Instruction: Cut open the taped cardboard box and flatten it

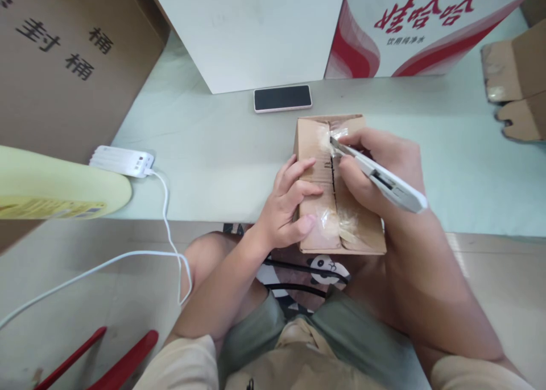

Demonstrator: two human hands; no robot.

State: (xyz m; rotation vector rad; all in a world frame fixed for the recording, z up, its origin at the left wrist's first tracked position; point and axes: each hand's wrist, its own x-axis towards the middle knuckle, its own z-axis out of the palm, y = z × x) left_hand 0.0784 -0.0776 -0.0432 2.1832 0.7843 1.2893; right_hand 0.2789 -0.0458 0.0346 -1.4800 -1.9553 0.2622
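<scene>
A small brown cardboard box [315, 177] lies at the table's near edge, its two top flaps meeting along a middle seam. Clear tape [326, 219] shows, wrinkled, near both ends of that seam. My left hand [290, 202] rests on the left flap with its fingers spread and bent a little. In my right hand [384, 162] is a white utility knife [384, 179], gripped over the right flap. Its blade tip touches the tape at the far end of the seam. My right palm hides part of the right flap.
Behind the box lies a phone [282, 98], before a white and red carton [264, 32]. A large brown carton [63, 66], a pale yellow bottle [60, 179] and a white power bank [121, 161] with a cable [166, 208] are left. Open cardboard [520, 83] sits far right.
</scene>
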